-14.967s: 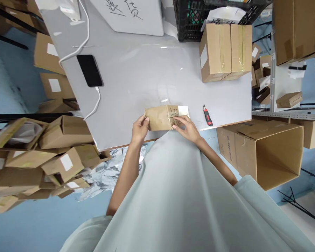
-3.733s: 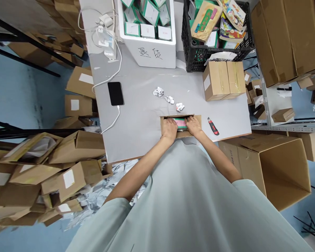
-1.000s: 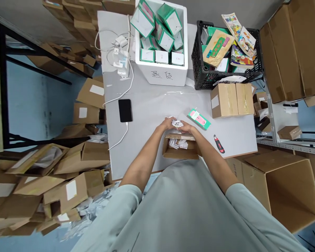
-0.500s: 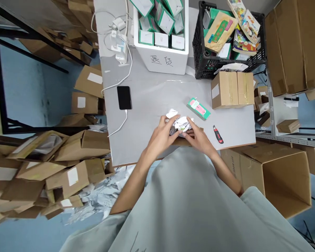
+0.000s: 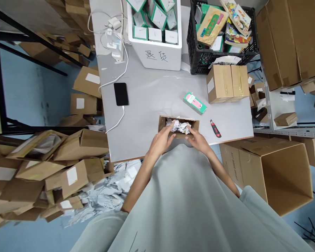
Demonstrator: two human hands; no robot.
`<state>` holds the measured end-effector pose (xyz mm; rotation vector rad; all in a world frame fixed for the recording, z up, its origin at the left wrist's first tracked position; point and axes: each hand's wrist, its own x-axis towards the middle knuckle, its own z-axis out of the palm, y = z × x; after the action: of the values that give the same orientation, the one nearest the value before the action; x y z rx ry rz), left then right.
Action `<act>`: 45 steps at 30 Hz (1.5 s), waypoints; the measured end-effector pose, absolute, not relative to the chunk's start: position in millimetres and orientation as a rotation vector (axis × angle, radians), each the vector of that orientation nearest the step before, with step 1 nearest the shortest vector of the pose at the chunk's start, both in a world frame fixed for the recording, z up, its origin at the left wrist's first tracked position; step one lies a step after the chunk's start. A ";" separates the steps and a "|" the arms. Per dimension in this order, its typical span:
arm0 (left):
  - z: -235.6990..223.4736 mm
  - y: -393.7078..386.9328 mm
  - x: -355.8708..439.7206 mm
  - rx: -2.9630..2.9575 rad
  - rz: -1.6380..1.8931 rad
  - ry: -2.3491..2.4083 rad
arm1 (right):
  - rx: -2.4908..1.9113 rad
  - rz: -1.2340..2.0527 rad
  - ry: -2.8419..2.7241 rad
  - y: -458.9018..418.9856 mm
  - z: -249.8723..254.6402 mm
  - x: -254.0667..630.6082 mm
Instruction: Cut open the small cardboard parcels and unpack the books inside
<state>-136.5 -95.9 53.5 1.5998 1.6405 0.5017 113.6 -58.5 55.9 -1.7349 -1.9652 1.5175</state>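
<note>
Crumpled white paper (image 5: pixel 183 127) lies inside a small open cardboard box (image 5: pixel 196 125) at the table's front edge. My left hand (image 5: pixel 160 140) is at the box's left front side, fingers stretched over the rim with the tips at the paper. Over the right front rim reaches my right hand (image 5: pixel 198 141), its fingers extended and apart, tips against the paper. Neither hand is closed around anything. Behind the box lies a green carton with a pink front (image 5: pixel 195 103). A red and black utility knife (image 5: pixel 215 128) rests to the right.
At the back stand a white bin (image 5: pixel 161 57) of green-edged cartons and a black crate (image 5: pixel 195 59) with books. Closed brown boxes (image 5: pixel 220 84) sit at the right. A phone (image 5: pixel 121 93) on a cable lies left. A large open carton (image 5: pixel 241 168) stands on the right.
The crumpled paper has gone from between my hands down into the box. My hands have moved slightly apart and lower, and the box opening is now uncovered. The view has shifted a little.
</note>
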 end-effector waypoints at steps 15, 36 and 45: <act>8.3 -83.7 -178.8 1.198 0.315 2.115 | -2.197 1.128 -1.855 -37.1 29.4 131.3; 6.8 -210.8 -344.8 0.667 0.466 2.503 | -1.488 1.423 -2.380 -16.0 3.8 -86.5; 50.5 -167.9 -281.8 1.209 0.902 2.428 | -1.697 1.389 -2.021 -2.1 5.9 2.1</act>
<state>-281.8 -167.9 50.5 1.2091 2.4285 0.9023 2.1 -2.1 5.9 -1.6971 -2.0211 1.3886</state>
